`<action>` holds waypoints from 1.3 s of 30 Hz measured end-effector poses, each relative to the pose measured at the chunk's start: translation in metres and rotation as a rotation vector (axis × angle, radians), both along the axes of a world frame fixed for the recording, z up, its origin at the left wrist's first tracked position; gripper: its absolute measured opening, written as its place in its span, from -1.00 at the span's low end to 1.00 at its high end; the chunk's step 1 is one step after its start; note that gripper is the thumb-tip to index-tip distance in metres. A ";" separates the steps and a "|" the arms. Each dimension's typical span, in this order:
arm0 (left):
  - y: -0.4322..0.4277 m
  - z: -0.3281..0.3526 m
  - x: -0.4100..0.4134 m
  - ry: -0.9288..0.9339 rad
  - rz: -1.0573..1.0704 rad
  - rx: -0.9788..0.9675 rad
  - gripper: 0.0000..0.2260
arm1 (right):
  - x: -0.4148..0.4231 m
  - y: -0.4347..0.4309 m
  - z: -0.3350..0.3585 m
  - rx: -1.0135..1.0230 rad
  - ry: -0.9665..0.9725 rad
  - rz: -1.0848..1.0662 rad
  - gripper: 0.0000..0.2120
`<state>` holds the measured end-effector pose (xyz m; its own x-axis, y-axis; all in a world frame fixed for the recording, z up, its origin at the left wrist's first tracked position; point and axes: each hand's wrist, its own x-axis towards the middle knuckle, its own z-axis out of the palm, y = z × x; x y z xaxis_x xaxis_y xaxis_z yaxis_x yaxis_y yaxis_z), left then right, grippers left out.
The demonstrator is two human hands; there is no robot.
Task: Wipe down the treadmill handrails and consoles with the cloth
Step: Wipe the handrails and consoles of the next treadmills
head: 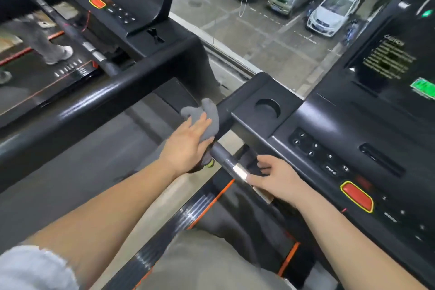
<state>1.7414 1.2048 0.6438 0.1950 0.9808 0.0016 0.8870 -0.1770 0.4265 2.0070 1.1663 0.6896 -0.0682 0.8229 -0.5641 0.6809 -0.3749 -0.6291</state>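
Observation:
My left hand (188, 146) holds a grey cloth (208, 116) against the upper end of the black handrail (222, 155) of the right-hand treadmill, where the rail meets the console. Its fingers lie over the cloth and the thumb tucks under it. My right hand (279, 180) is lower on the same rail, with the thumb by the shiny metal sensor plate (241, 170) and the fingers curled over the rail's far side. The console (329, 125) shows a cup holder (268, 107), number keys and a red stop button (356, 196).
A second treadmill stands to the left, with a thick black bar (94, 101) and its own console (113, 0). Someone's legs (49, 47) are on its belt. A window ahead looks down on parked cars (334, 9). Grey floor lies between the machines.

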 end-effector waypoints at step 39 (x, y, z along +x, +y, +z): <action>0.018 -0.017 0.069 0.336 -0.607 0.233 -0.75 | 0.007 -0.058 -0.010 -0.043 -0.639 -0.095 -0.66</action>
